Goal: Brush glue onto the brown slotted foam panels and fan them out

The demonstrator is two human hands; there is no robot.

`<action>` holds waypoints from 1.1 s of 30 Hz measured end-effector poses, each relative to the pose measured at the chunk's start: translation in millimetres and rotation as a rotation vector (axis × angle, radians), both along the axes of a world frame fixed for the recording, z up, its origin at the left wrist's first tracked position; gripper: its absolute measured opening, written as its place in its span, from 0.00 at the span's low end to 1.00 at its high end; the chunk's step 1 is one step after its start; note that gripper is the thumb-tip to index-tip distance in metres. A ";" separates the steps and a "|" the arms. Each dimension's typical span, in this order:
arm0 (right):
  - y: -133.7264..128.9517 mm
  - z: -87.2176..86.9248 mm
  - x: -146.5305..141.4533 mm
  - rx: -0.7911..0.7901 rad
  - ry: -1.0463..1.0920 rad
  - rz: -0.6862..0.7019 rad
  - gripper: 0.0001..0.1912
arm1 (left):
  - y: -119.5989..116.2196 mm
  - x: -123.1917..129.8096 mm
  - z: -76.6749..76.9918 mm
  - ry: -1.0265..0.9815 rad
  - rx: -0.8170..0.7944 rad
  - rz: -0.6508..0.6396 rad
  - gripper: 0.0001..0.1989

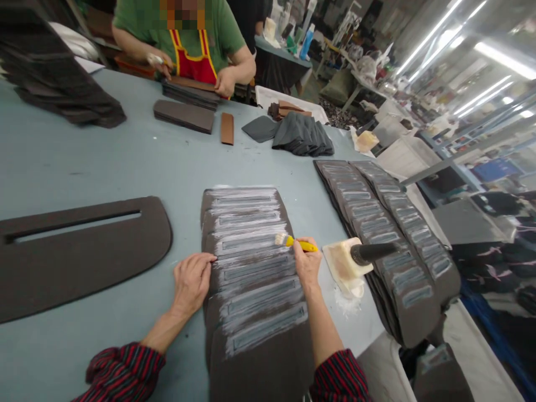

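Observation:
Overlapping dark panels [259,357] lie fanned out in front of me, each exposed strip smeared with whitish glue around a long slot. My right hand [307,262] grips a brush [307,245] with a yellow handle, its pale bristles over the right part of a glued strip. At the left edge of the panels rests my left hand [192,282], fingertips touching them and nothing visible in its grasp. Just right of my right hand stands a glue-crusted pale container [345,262] with a dark cylinder sticking out of it.
Two fanned rows of glued panels [377,223] lie at the right. A large slotted dark piece [84,251] is at the left, with a dark stack [62,78] behind it. Across the table [125,151], a person in a red apron [196,67] handles strips near grey pieces [301,134].

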State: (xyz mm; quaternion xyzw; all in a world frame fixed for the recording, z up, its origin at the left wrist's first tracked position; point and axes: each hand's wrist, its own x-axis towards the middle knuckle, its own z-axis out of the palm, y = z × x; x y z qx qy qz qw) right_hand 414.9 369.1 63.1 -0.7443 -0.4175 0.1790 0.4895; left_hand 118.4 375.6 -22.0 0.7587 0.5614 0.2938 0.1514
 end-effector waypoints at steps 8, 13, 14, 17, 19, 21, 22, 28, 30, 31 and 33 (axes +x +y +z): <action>-13.3 -6.3 -130.3 0.007 0.176 0.400 0.06 | -30.9 -3.3 10.5 0.112 0.048 -0.095 0.14; -12.6 -18.3 -86.1 -0.061 0.141 0.353 0.07 | -39.8 3.9 10.2 0.246 0.056 -0.055 0.16; -13.2 -18.5 -63.5 -0.069 0.128 0.287 0.07 | -40.1 4.9 9.4 0.244 0.053 -0.049 0.16; -16.6 -15.5 4.2 -0.067 0.050 0.038 0.09 | -40.1 7.2 6.9 0.224 0.037 -0.046 0.16; -19.6 -12.6 31.7 -0.059 -0.023 -0.071 0.10 | -38.9 7.9 5.7 0.202 0.016 -0.041 0.16; -22.9 -10.1 36.2 -0.047 -0.060 -0.081 0.11 | -37.2 7.5 5.9 0.163 -0.020 -0.027 0.16; -24.9 -8.8 30.1 -0.037 -0.054 -0.061 0.12 | -36.4 6.6 6.8 0.132 -0.044 -0.020 0.15; -45.8 0.3 -66.4 -0.012 0.066 0.207 0.09 | -47.7 -1.1 21.1 -0.029 -0.103 0.008 0.15; -53.1 0.3 -98.6 0.004 0.064 0.342 0.07 | -57.9 -1.0 24.1 0.008 -0.072 -0.044 0.15; -55.6 -1.2 -110.2 0.013 0.063 0.404 0.07 | -63.1 -0.5 24.3 0.041 -0.056 -0.070 0.14; -58.0 -6.7 -118.5 0.018 0.059 0.486 0.07 | -71.6 1.0 22.5 0.116 -0.032 -0.103 0.14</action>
